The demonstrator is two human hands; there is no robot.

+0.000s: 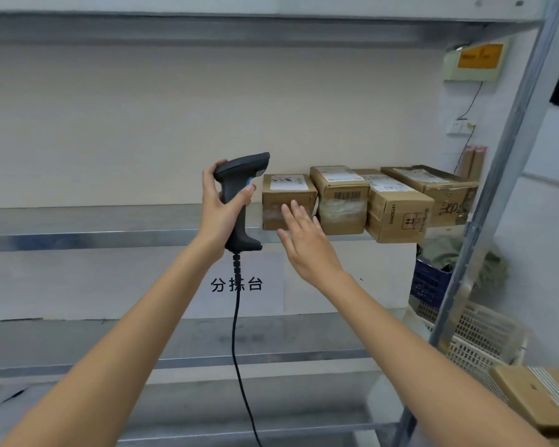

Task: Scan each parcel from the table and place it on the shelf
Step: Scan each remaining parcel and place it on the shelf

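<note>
My left hand [220,211] grips the handle of a dark corded barcode scanner [239,195], held upright in front of the metal shelf [94,235]. Several brown cardboard parcels stand in a row on that shelf. The leftmost parcel [288,195] carries a white label on top. My right hand [304,243] is open with straight fingers, its fingertips at the front face of that leftmost parcel. To its right stand a second parcel [341,198], a third parcel [397,211] and a long flat parcel [433,188].
A steel shelf upright [497,175] runs diagonally at the right. Behind it are a blue crate [428,282] and white plastic baskets [478,337]. A cardboard box [536,398] lies at the lower right. A lower shelf board [110,350] sits beneath, with a printed sign [236,283] on the wall.
</note>
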